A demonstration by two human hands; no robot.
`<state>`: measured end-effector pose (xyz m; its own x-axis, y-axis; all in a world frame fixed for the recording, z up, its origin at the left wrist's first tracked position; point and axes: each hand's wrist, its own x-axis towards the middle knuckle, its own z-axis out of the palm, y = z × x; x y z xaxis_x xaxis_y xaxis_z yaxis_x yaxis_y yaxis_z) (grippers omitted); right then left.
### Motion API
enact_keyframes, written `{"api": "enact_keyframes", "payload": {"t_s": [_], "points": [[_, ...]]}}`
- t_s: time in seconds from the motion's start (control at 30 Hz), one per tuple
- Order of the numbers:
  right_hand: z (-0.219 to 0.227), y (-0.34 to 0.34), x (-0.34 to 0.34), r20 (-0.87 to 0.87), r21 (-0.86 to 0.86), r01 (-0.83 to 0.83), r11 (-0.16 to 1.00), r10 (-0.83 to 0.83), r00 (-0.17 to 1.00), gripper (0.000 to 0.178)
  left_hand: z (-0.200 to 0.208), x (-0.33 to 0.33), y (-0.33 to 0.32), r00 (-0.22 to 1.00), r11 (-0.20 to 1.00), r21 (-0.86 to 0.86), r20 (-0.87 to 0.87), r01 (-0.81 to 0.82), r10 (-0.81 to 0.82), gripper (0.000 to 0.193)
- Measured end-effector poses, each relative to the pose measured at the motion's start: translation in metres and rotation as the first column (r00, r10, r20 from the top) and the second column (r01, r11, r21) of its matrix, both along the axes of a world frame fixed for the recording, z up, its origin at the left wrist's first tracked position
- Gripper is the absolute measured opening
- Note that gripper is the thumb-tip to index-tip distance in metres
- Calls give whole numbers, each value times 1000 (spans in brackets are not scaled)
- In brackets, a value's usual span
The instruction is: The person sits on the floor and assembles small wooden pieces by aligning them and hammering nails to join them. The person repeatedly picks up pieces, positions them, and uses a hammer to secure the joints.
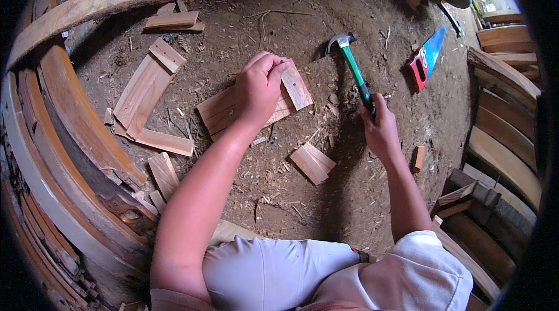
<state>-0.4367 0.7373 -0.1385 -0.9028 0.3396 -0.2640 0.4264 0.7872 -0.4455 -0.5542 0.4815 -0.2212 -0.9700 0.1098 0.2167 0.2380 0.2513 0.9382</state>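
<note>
My right hand [381,127] is wrapped round the lower grip of a claw hammer [352,65] with a green and black handle. The hammer's metal head points away from me, off to the right of the boards. My left hand [261,87] is closed in a pinch over some flat wooden boards [218,107] on the ground. Its fingertips meet at the far end of a short, pale wooden crosspiece [298,88] lying across the boards' right end. Whatever sits between those fingertips is too small to make out.
A handsaw [428,57] with a red handle and blue blade lies at the right. Joined boards [142,87] rest on the left, near a small wood offcut [312,162]. Long planks [81,113] fill the left side; stacked timber [503,148] lines the right.
</note>
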Motion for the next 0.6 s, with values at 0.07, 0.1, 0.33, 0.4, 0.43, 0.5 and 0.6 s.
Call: {"api": "enact_keyframes", "payload": {"t_s": [0.07,0.1,0.33,0.4,0.43,0.5,0.6], "points": [[-1,2,1,-14,6,-10,1000,10,1000,27,2,0,1,1000,1000,-5,-6,2,-2,11],[-2,4,2,-20,10,-15,1000,15,1000,27,3,1,1,1000,1000,-4,-4,7,-7,10],[19,4,11,-126,-27,-137,990,133,983,26,-3,-1,6,988,995,95,-150,-10,24,5],[40,-6,21,-112,-178,-178,968,160,981,29,-5,2,4,991,998,56,-131,-7,15,8],[55,-11,25,-57,-208,-221,953,213,975,33,1,4,4,996,999,49,-86,4,0,9],[77,-22,35,-41,-184,-307,934,305,951,33,2,4,4,995,998,38,-89,46,-43,13],[84,-31,38,-32,-73,-414,908,412,910,35,4,3,2,999,999,-34,-39,28,-29,16]]}}
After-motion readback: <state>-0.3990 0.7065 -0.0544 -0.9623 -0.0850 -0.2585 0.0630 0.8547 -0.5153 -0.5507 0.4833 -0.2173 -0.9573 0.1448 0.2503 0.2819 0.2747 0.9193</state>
